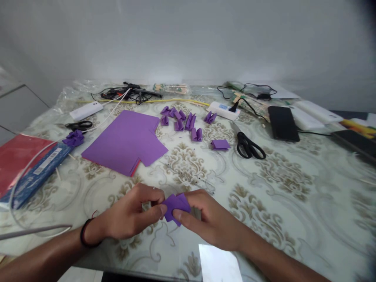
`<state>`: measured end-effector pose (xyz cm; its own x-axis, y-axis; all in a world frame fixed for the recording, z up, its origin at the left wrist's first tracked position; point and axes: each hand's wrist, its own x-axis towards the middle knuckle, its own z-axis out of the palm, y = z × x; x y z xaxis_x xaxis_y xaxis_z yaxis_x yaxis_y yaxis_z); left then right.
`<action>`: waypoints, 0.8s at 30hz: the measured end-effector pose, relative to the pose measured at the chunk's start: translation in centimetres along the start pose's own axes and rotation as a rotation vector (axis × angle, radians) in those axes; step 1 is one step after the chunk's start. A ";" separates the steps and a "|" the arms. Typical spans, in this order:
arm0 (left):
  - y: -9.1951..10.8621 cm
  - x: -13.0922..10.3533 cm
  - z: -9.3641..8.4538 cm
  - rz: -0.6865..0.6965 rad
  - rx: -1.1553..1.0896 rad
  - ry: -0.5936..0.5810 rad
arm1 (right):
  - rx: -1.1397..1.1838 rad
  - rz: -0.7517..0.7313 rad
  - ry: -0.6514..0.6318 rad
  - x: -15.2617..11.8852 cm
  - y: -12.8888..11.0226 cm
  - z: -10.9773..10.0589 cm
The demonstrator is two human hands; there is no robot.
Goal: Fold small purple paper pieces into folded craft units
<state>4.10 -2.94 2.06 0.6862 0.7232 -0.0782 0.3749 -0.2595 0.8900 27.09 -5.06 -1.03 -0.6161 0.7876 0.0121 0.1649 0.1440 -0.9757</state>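
Note:
A small folded piece of purple paper (pixel 176 207) is held between both hands above the front of the table. My left hand (pixel 136 213) pinches its left edge between thumb and fingers. On the right side, my right hand (pixel 207 219) grips it, thumb on top and fingers behind. Beyond the hands lie larger purple sheets (pixel 125 137), with a red edge showing under one corner. Several small folded purple pieces (pixel 190 121) stand near the middle back, and a flatter folded piece (pixel 221 145) rests to their right.
Black-handled scissors (pixel 249 147) lie at the right, a second pair (pixel 79 125) at the left. A phone (pixel 283 123), a white power strip (pixel 223 111) and cables are at the back. A red packet (pixel 23 156) and crumpled purple paper (pixel 73 138) lie left.

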 end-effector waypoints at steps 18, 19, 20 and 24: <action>-0.4 0.0 0.2 0.033 0.007 0.027 | -0.024 0.005 0.010 0.0 0.1 0.0; -0.4 0.0 0.2 0.031 0.015 0.024 | -0.027 0.007 0.010 -0.1 0.1 0.0; -0.4 0.0 0.1 0.023 0.024 0.019 | -0.029 0.006 0.010 -0.1 0.1 0.0; -0.4 0.1 0.1 0.023 0.010 0.015 | -0.024 -0.004 0.008 0.0 0.1 0.0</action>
<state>4.09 -2.82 1.66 0.6852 0.7265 -0.0513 0.3655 -0.2821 0.8870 27.15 -5.05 -1.15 -0.6109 0.7915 0.0179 0.1806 0.1614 -0.9702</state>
